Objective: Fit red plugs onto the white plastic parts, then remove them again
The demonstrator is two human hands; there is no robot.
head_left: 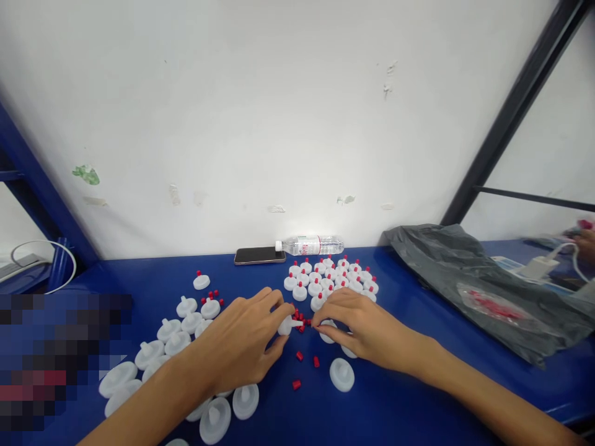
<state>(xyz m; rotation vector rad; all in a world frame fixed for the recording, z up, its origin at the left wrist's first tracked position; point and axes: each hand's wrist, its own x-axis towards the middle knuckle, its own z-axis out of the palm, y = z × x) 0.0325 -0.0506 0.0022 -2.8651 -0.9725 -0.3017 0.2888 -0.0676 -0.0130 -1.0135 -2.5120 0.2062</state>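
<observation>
My left hand [253,334] is closed around a white nozzle cap [285,325], a round disc whose spout points to the right. Facing it, my right hand [348,319] pinches a small red cap [309,322] at its fingertips, just off the spout's tip. Loose red caps [301,328] lie in a pile between the hands, and a few more, like this red cap [296,384], are scattered nearer me. Under and beside my right hand lie white nozzle caps without red tips, one of them a bare nozzle cap [341,375].
White nozzle caps with red tips [315,286] stand grouped behind my right hand. Many bare nozzle caps [176,342] spread at the left. By the wall lie a phone [259,255] and a water bottle [311,245]. A grey plastic bag [437,266] covers the right side.
</observation>
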